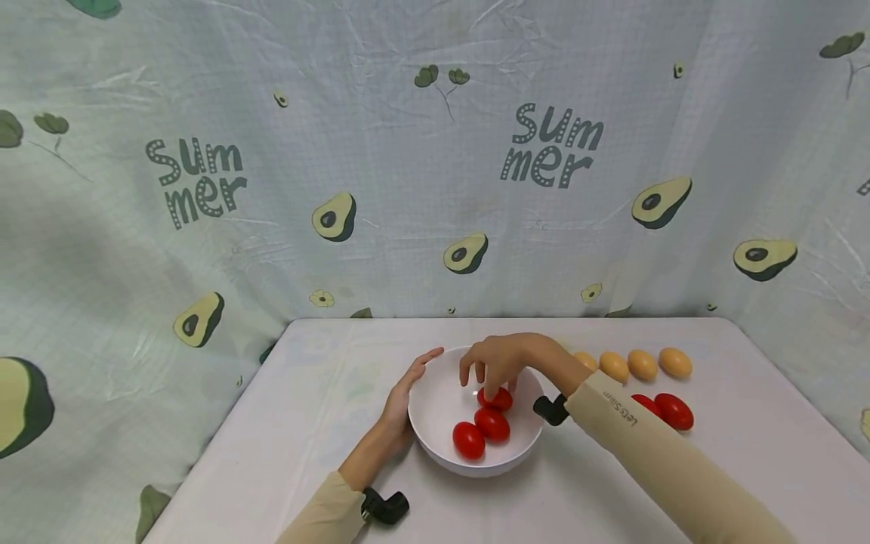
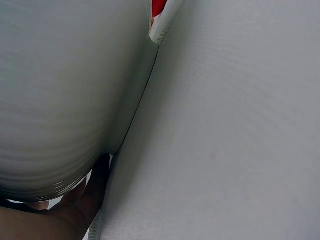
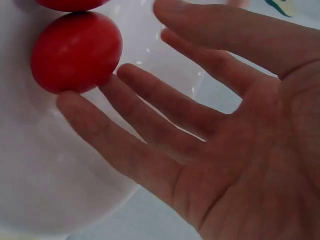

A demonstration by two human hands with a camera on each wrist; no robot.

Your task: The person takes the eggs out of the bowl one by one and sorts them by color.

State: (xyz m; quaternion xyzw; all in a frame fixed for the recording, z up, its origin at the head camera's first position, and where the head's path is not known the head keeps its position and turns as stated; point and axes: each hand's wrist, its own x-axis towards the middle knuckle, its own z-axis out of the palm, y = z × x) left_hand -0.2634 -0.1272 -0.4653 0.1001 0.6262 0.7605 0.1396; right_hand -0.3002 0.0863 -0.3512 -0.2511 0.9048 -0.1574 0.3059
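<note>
A white bowl (image 1: 435, 423) stands on the table with three red eggs inside. My left hand (image 1: 401, 397) rests along the bowl's left outer side, its fingers reaching toward the far rim. In the left wrist view, dark fingers (image 2: 87, 200) touch the bowl's outer wall (image 2: 60, 90) low down by its base. Over the bowl's inside, my right hand (image 1: 499, 359) reaches down from the right. Its extended fingertips touch a red egg (image 3: 77, 52), seen clearly in the right wrist view. Two more red eggs (image 1: 469, 440) lie nearer the front of the bowl.
Several orange eggs (image 1: 642, 365) lie in a row at the table's back right. Two red eggs (image 1: 674, 412) sit in front of them, one partly behind the right sleeve (image 1: 652, 446). A printed avocado curtain (image 1: 394, 151) hangs behind the white table (image 1: 272, 453).
</note>
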